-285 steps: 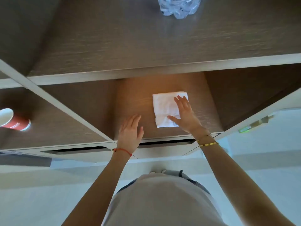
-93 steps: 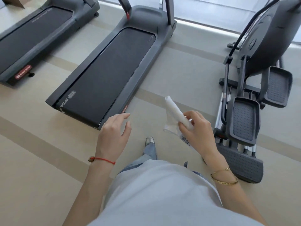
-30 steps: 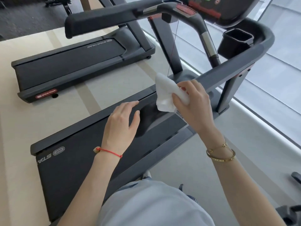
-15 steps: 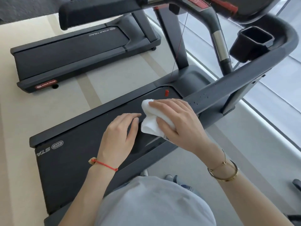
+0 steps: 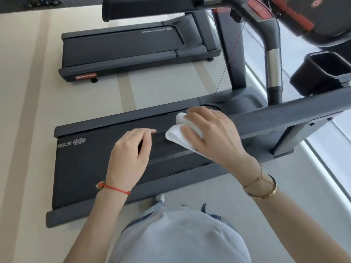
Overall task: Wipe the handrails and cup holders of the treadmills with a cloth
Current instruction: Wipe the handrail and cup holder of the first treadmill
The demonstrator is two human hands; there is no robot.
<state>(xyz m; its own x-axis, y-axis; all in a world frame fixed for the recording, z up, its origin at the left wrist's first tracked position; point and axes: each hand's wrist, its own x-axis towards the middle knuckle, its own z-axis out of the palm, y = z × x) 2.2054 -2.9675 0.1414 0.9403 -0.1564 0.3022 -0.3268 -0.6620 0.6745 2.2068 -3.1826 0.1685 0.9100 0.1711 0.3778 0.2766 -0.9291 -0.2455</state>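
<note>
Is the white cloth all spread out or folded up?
Folded up. The white cloth shows rounded, doubled layers bunched under the right hand, whose fingers curl over it at the end of the dark grey handrail.

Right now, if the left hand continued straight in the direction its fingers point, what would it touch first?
Probably the white cloth that the right hand holds at the handrail; depth is unclear, so it may pass beside it.
</note>
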